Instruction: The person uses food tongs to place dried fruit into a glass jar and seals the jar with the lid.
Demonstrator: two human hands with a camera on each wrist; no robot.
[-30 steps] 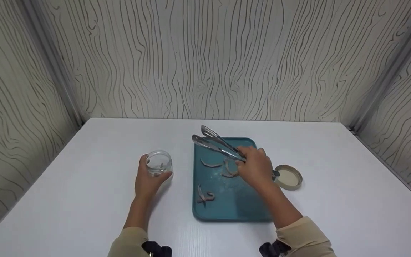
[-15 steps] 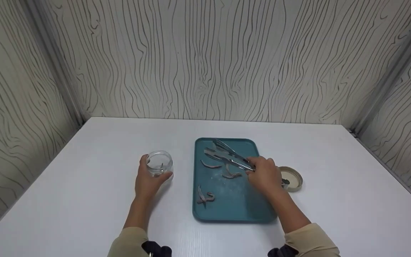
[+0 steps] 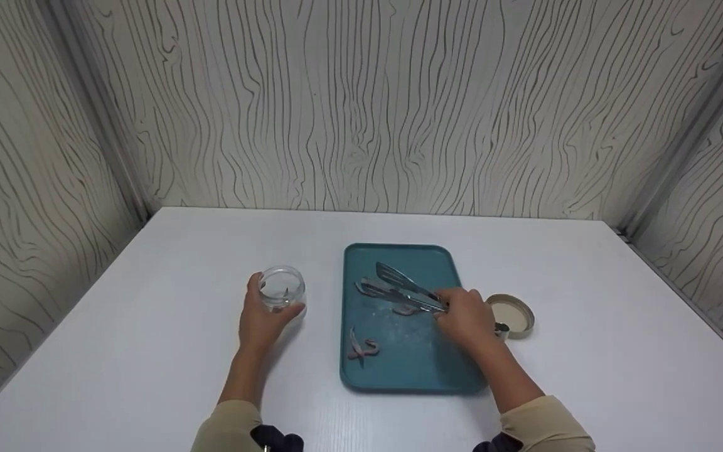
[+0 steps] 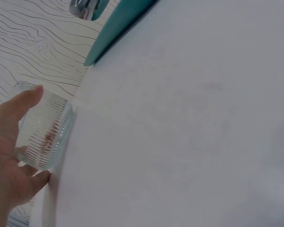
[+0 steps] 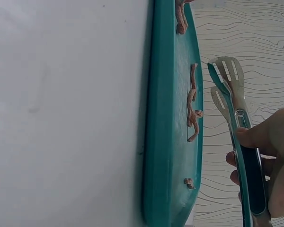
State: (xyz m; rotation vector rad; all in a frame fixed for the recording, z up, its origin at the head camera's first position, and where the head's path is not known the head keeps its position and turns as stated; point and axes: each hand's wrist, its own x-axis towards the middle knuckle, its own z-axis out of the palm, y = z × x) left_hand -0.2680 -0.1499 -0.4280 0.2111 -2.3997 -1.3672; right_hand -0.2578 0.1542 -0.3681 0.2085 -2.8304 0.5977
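My left hand [image 3: 263, 323] grips a clear glass jar [image 3: 282, 287] that stands on the table left of the tray. In the left wrist view, something reddish-brown shows through the ribbed wall of the jar [image 4: 47, 135]. Metal tongs [image 3: 402, 289] are in my right hand [image 3: 467, 316], their two slotted ends spread apart over the teal tray [image 3: 415, 367]. Nothing sits between those ends in the right wrist view. Thin brownish strips [image 3: 361, 351] lie at the tray's near left. More strips [image 3: 405, 310] lie under the tongs, partly hidden by them.
A round lid [image 3: 512, 316], inner side up, lies right of the tray behind my right wrist. The white table [image 3: 167, 351] ends at a wood-grain patterned wall [image 3: 349, 113] at the back, with further panels at both sides.
The tongs have come from above the tray's far left edge toward me and rightward, down over the strips at mid-tray. The left hand and jar have stayed in place.
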